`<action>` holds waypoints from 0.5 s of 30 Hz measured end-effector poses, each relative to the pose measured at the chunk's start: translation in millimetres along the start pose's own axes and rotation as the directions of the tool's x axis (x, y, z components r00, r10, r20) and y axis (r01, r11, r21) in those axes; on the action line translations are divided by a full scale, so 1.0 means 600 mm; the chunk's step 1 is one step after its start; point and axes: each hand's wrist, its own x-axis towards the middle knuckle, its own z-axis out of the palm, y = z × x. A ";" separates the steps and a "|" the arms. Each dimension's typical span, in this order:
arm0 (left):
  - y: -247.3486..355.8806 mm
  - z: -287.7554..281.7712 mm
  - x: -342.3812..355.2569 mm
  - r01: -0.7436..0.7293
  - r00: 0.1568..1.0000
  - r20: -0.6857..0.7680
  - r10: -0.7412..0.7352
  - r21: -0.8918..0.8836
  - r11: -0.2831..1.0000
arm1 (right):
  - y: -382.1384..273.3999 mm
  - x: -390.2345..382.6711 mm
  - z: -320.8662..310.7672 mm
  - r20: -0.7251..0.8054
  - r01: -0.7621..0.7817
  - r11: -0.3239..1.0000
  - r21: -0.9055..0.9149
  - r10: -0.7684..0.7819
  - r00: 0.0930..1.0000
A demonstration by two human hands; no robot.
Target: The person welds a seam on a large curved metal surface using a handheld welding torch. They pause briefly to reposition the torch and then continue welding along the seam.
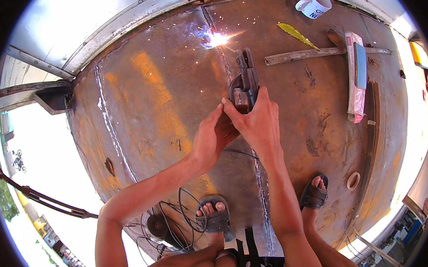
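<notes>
My right hand (262, 124) is wrapped round a dark welding electrode holder (247, 77). Cupped against the near end of that holder is my left hand (211, 136), its fingers closed and partly hidden behind the right hand. Ahead of the holder's jaws, a bright welding arc (216, 39) throws sparks and bluish smoke. It burns on a seam (225, 61) that runs across a rusty steel plate (157, 116). The electrode itself is mostly lost in the glare.
At the far right are a white mug (315, 6), a yellow leaf (296, 35), a metal bar (302, 56) and a pink-white packet (356, 104) bearing a phone (360, 65). A ring (353, 180) lies nearer. Black cable (186, 204) loops beside my sandalled left foot (214, 215).
</notes>
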 end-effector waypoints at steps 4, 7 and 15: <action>0.001 0.001 0.000 -0.001 1.000 0.004 0.001 -0.005 1.000 | 0.004 0.000 0.002 0.007 -0.004 1.000 0.004 0.004 1.000; 0.002 0.002 -0.001 0.002 1.000 -0.006 -0.002 -0.002 1.000 | 0.004 0.000 0.003 0.002 -0.003 1.000 0.005 0.003 1.000; 0.001 0.000 -0.001 0.003 1.000 0.002 -0.003 0.005 1.000 | 0.004 0.000 0.003 -0.001 0.003 1.000 0.002 -0.003 1.000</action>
